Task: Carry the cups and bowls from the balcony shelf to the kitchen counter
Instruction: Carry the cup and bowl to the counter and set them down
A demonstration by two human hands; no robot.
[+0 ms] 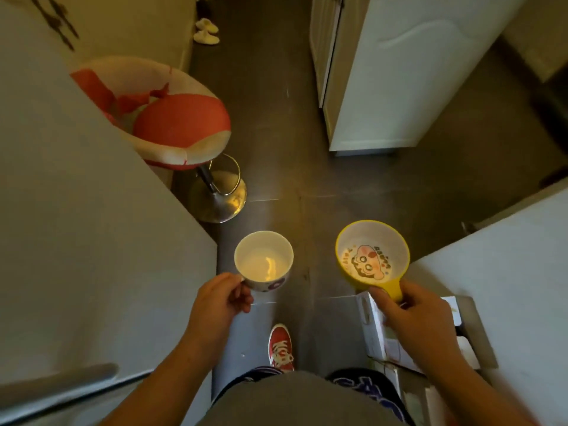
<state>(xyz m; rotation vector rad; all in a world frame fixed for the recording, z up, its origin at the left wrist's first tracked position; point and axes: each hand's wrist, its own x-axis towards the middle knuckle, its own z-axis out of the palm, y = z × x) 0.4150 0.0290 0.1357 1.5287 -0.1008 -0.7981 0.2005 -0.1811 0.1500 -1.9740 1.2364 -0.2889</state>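
Observation:
My left hand grips the handle of a white cup with a printed pattern on its side; the cup is upright and looks empty. My right hand holds a yellow bowl by its short yellow handle; a cartoon face is printed on its white inside. Both are carried at waist height above the dark tiled floor, the cup to the left of the bowl, a hand's width apart.
A red and white bar stool on a chrome base stands ahead on the left beside a pale wall. A white cabinet stands ahead right. A white box sits low right. My red shoe steps on the floor.

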